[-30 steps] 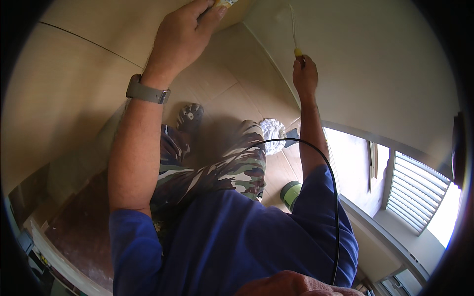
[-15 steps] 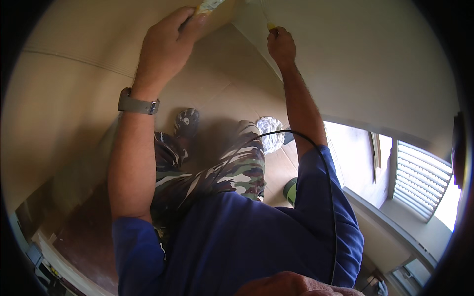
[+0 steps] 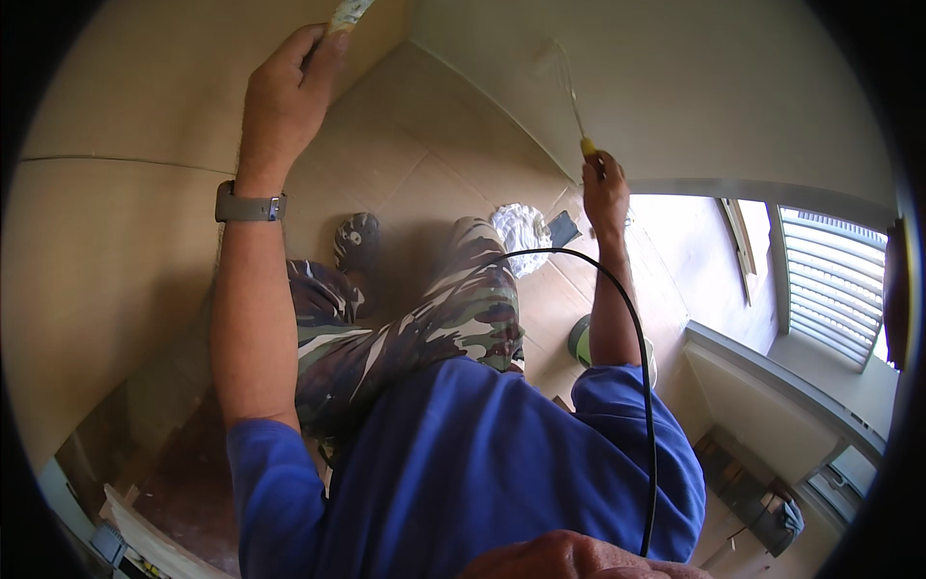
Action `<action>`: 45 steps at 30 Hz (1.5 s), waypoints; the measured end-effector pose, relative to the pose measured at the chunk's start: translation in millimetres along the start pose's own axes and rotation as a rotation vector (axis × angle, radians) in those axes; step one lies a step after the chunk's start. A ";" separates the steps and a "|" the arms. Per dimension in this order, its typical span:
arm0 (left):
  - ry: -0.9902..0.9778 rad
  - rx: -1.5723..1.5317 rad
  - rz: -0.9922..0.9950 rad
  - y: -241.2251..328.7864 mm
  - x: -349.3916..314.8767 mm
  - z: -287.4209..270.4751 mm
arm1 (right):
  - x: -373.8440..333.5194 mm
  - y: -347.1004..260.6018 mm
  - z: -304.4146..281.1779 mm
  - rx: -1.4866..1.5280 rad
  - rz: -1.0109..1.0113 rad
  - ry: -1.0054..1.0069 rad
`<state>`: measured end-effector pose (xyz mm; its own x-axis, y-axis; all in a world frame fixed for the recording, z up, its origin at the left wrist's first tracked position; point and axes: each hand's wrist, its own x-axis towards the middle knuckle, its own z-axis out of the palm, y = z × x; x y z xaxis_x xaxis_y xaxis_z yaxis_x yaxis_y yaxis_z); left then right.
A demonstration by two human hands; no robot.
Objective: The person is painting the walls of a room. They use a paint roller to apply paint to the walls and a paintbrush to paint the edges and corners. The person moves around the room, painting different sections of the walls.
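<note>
My left hand [image 3: 285, 92], raised at the upper left with a grey-strapped watch on the wrist, is closed on a white-smeared putty knife [image 3: 348, 13]. The picture's top edge cuts that tool off. Farther right, my right hand [image 3: 606, 198] grips the yellow handle of a second putty knife [image 3: 587, 146]. Its thin, pale blade, seen nearly edge-on and blurred, reaches up to the pale wall [image 3: 714, 106]. Whether the blade touches the wall, I cannot tell. On the floor below lies a round heap of white paste [image 3: 521, 232], with a grey flat blade [image 3: 562, 229] at its right side.
A green bucket [image 3: 580, 340] stands behind my right forearm. A black cable [image 3: 617, 285] arcs across my front. The tan wall [image 3: 116, 222] on the left meets the pale wall ahead in a corner. On the right is a louvred shutter [image 3: 834, 280] by a bright opening.
My right hand has drawn down and right, bringing its putty knife away from the corner. The left hand and its tool have shifted a little left in the picture as the view turned.
</note>
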<state>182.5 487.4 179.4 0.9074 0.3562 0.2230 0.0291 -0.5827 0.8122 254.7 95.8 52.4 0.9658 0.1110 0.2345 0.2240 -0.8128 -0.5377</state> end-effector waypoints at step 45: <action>0.233 -0.046 0.092 -16.2 -6.6 -8.1 | 161.5 -167.5 78.6 -0.084 -0.266 -0.079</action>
<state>172.7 500.4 169.2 0.7841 0.4648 0.4113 -0.0736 -0.5884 0.8052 383.5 294.8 116.7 0.8823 0.3682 0.2933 0.4626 -0.7932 -0.3960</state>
